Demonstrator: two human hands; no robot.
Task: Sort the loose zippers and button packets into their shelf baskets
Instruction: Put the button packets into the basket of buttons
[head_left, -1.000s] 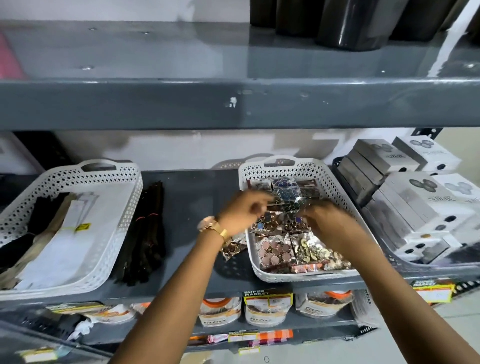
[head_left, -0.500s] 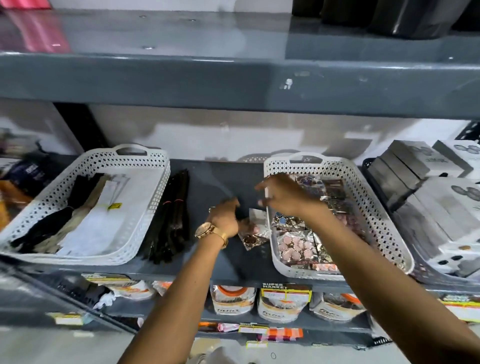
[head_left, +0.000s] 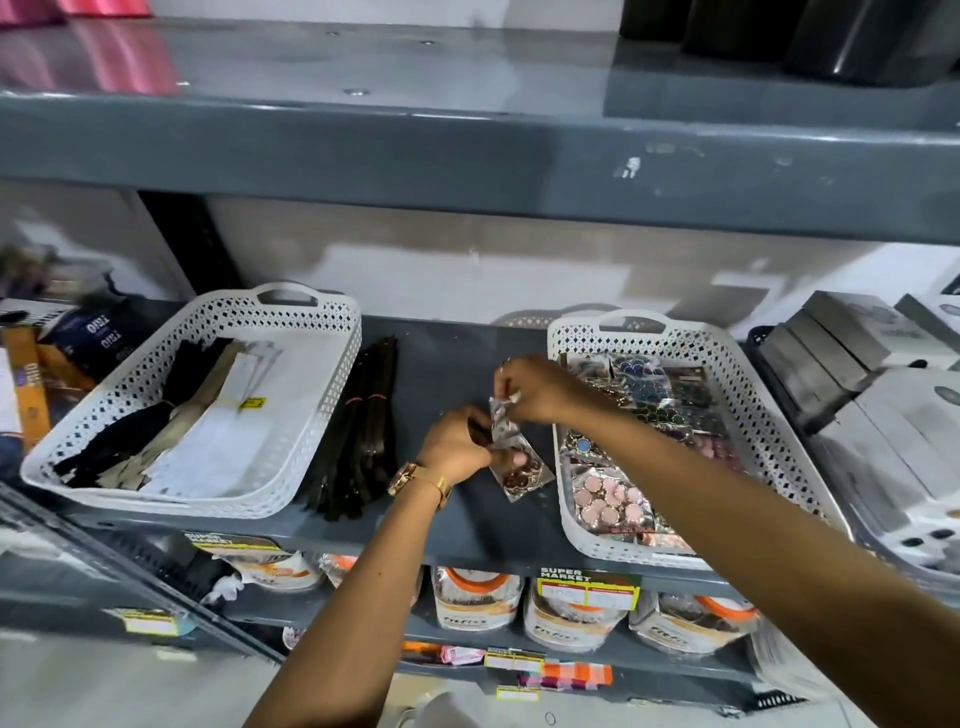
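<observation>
Loose clear button packets (head_left: 519, 470) with dark red buttons lie on the grey shelf between two white baskets. My left hand (head_left: 457, 444) pinches the packets' near end, and my right hand (head_left: 535, 389) grips their crinkled top edge. The right basket (head_left: 769, 415) holds several button packets (head_left: 613, 499) in pink, blue and dark colours. The left basket (head_left: 322, 364) holds black, beige and white zippers (head_left: 176, 431). A bundle of black zippers (head_left: 358, 431) lies loose on the shelf beside the left basket.
Grey and white boxes (head_left: 883, 426) are stacked in a dark tray at the right. Dark pouches (head_left: 98, 338) sit at the far left. An upper shelf (head_left: 467, 145) overhangs. Below, a lower shelf carries white pouches (head_left: 478, 597) and price tags.
Both hands left the right basket and came to the shelf gap. They now hold the loose button packets there. The camera has swung left and closer.
</observation>
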